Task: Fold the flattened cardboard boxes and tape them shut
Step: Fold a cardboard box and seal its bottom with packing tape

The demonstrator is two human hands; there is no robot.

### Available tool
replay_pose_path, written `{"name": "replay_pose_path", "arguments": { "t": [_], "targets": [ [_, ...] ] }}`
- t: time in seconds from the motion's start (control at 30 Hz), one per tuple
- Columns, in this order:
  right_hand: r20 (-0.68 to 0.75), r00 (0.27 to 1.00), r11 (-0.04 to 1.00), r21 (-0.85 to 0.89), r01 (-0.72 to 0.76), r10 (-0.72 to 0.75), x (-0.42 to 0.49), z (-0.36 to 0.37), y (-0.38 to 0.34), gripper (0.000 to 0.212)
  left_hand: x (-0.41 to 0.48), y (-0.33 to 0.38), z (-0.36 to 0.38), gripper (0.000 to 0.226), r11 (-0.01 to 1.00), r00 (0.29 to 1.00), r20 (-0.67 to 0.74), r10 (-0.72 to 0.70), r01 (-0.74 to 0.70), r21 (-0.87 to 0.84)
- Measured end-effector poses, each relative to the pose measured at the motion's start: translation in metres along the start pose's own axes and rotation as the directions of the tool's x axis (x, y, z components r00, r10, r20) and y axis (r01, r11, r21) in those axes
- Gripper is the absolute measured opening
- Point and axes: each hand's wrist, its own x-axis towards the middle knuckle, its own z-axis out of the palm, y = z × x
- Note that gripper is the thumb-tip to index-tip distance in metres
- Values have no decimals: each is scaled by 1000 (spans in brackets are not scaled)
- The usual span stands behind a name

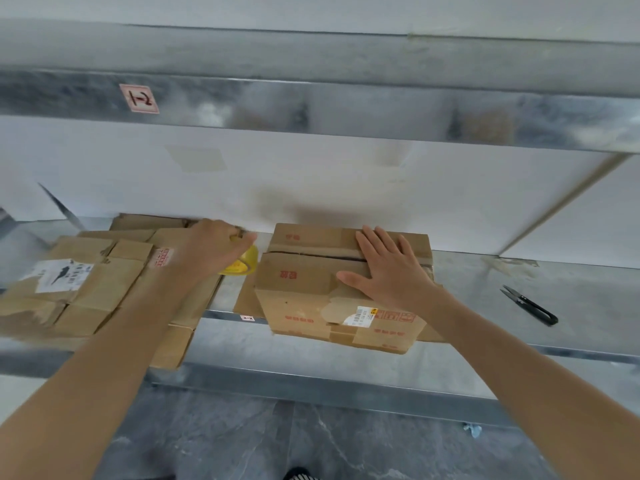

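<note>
1. The folded box (311, 292) stands on the metal shelf (502, 289), with its near side at the shelf's front edge. Its two top flaps are down, and a dark gap shows along the seam between them.
2. The right hand (391, 271) lies flat and spread across the seam, pressing both flaps down without curling round anything.
3. The left hand (211, 244) is curled round the yellow tape roll (244, 263), just left of the box and over the pile of flattened boxes (86, 282).
4. Risk: if the right hand lifts before tape bridges the seam, the flaps will likely spring up and the gap will widen.
5. Risk: pulling tape one-handed could drag the light box sideways or off the front edge, since only the palm holds it in place.
6. Risk: the palm covers part of the seam, so a strip laid now may stick to the fingers or run crooked.
7. Risk: the snips (530, 304) lie well off to the right, so reaching for them would mean letting go of the flaps.
8. Whether a free tape end is ready cannot be told, because the left hand hides it.
</note>
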Motion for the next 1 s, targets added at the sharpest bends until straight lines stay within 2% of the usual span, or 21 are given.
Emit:
{"name": "replay_pose_path", "arguments": {
  "t": [0.07, 0.2, 0.37, 0.5, 0.63, 0.7, 0.8, 0.87, 0.93, 1.0],
  "targets": [
    [-6, 1000, 1000, -4, -2, 2, 1, 0, 0, 101, 1, -4, 5, 44, 1000, 1000, 18, -19, 20, -22],
    [-12, 1000, 1000, -9, -6, 6, 0, 1, 0, 101, 6, 3, 6, 48, 996, 1000, -11, -18, 19, 89],
    [-16, 1000, 1000, -3, -7, 7, 1, 2, 1, 101, 8, 6, -4, 56, 985, 997, -49, 56, -47, 167],
    [-7, 1000, 1000, -3, -9, 9, 1, 1, 1, 102, 6, 2, 14, 49, 988, 999, -24, 43, -39, 147],
    [12, 1000, 1000, -1, -11, 11, 2, -1, 0, 102, -1, 8, 30, 55, 981, 1000, 5, 14, -15, 191],
    [-34, 999, 999, -48, -13, 12, -2, -5, -2, 98, -6, 14, 36, 55, 979, 1000, -2, 19, -18, 205],
    [-153, 987, 984, -177, 24, -52, -15, -9, -26, 80, -12, 17, 39, 54, 975, 1000, -25, -8, 14, 222],
    [-127, 991, 995, -85, 43, -53, -19, -3, -54, 72, -15, 21, 42, 53, 975, 999, -24, -40, 44, 217],
    [-71, 997, 1000, 18, 22, -20, -18, 5, -76, 77, -18, 28, 45, 53, 973, 997, -44, -59, 67, 220],
    [-68, 998, 1000, 7, 5, -5, -16, 13, -80, 86, -21, 35, 47, 52, 972, 995, -54, -79, 88, 217]
  ]
}}
